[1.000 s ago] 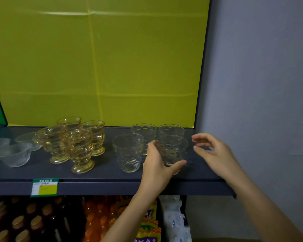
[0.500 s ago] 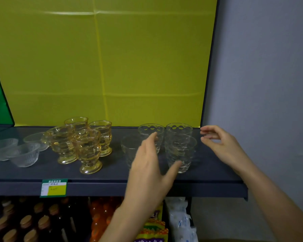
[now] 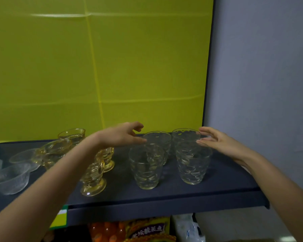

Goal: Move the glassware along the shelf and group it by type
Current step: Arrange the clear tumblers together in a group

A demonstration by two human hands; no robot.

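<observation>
Several clear patterned tumblers stand on the dark shelf [image 3: 226, 182] at the right: a front left one [image 3: 146, 167], a front right one [image 3: 192, 163], a back left one [image 3: 158, 141] and a back right one [image 3: 185, 136]. My left hand [image 3: 122, 135] reaches over the shelf with loose fingers, its thumb tip at the back left tumbler's rim. My right hand [image 3: 215, 142] is spread, fingertips at the rims of the two right tumblers. Several amber footed cups [image 3: 93, 175] stand to the left, partly behind my left forearm.
Clear glass bowls [image 3: 10, 179] sit at the shelf's far left. A yellow panel backs the shelf and a grey wall closes its right end. A green and yellow price tag [image 3: 60, 218] hangs on the front lip. Bottles and snack packets fill the shelf below.
My left hand let go of the front right tumbler, rose and reached back to the rear left tumbler. My right hand moved in against the right tumblers. The camera came closer.
</observation>
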